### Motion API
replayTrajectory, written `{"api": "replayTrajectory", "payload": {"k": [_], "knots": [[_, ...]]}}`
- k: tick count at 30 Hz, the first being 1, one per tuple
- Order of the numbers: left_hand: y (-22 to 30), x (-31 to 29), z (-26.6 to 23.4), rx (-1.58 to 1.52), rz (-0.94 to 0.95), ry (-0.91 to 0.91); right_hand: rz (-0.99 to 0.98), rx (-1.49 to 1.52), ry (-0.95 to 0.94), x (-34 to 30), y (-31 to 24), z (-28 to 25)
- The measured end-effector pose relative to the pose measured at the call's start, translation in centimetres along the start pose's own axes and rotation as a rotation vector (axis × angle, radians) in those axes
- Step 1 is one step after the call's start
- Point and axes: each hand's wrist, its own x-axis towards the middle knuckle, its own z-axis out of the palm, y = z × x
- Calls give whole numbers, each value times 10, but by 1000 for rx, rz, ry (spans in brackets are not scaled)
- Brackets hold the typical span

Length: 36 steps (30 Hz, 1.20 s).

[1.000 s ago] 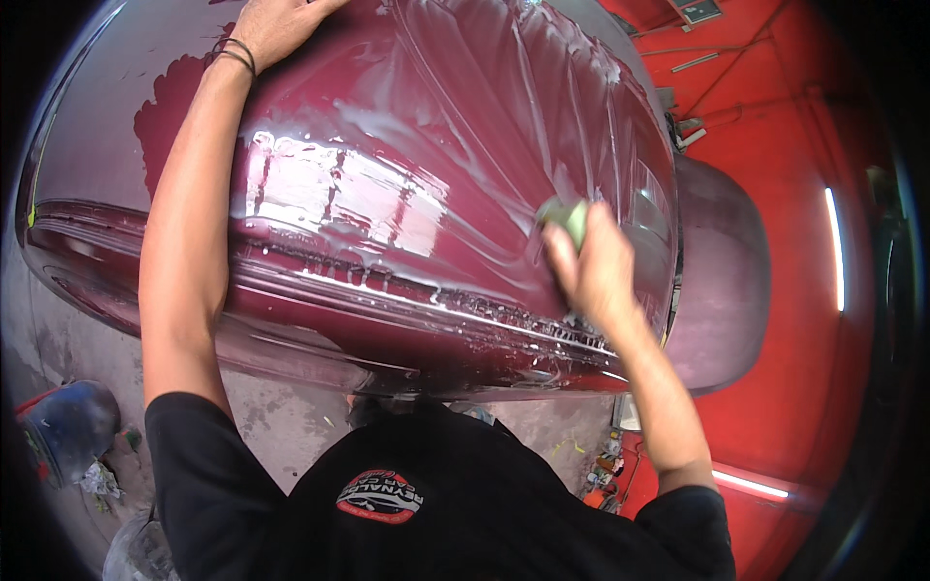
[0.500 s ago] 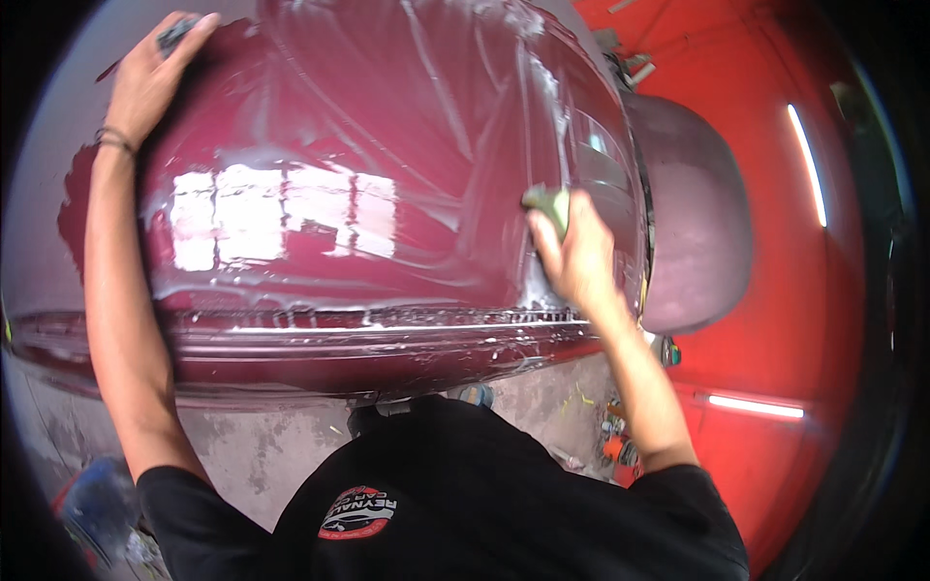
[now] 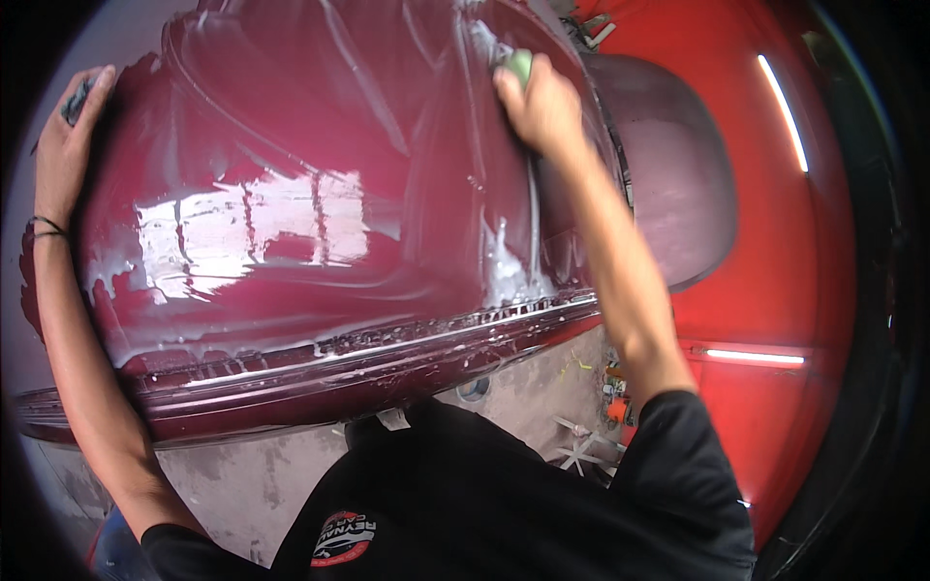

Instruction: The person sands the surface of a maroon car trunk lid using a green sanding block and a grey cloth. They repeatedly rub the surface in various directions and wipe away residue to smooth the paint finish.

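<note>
Green pad (image 3: 521, 67) | right hand (image 3: 550, 108): fingers round it | likely light, soft, slippery (if wet) | pinch sides | left hand (image 3: 64, 150): fingers round dark block (image 3: 77, 103)

Two hands (image 3: 547, 105) (image 3: 64, 155), one green block (image 3: 519, 66), one dark object (image 3: 77, 103), one maroon car (image 3: 291, 140)

From here: curved maroon car panel (image 3: 281, 136), wet. White suds (image 3: 506, 276) beside its trim strip (image 3: 407, 351), froth along strip, thinner soapy streaks (image 3: 357, 73) farther from strip.
</note>
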Motion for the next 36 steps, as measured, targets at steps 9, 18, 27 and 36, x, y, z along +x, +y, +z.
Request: {"api": "replayTrajectory", "payload": {"k": [9, 18, 27, 36], "knots": [[3, -4, -6, 27, -62, -30, 76, 231, -107, -162, -27, -71], [3, -1, 0, 62, -13, 11, 253, -117, -109, 26, 119, 26], [19, 0, 13, 51, 7, -18, 208, 118, -157, -218, 31, -85], [22, 4, 0, 143, -22, 52, 324, -52, -138, 13, 218, 30]]}}
